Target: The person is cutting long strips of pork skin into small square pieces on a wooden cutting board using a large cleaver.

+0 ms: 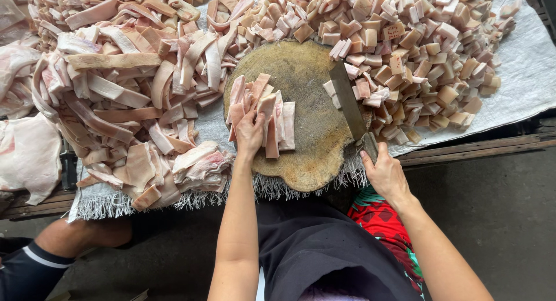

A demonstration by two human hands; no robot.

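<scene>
Single head cam, on my head, pointing almost straight down, close range. Round chopping block sits mid-frame, surface fills the top half, my forearms enter from the bottom edge.

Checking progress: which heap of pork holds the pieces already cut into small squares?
The heap right of the round chopping block, the cubed pieces; the left heap is long uncut strips.

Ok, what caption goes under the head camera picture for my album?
Left hand steadies pork skin strips on a round chopping block; right hand grips a cleaver.
</scene>
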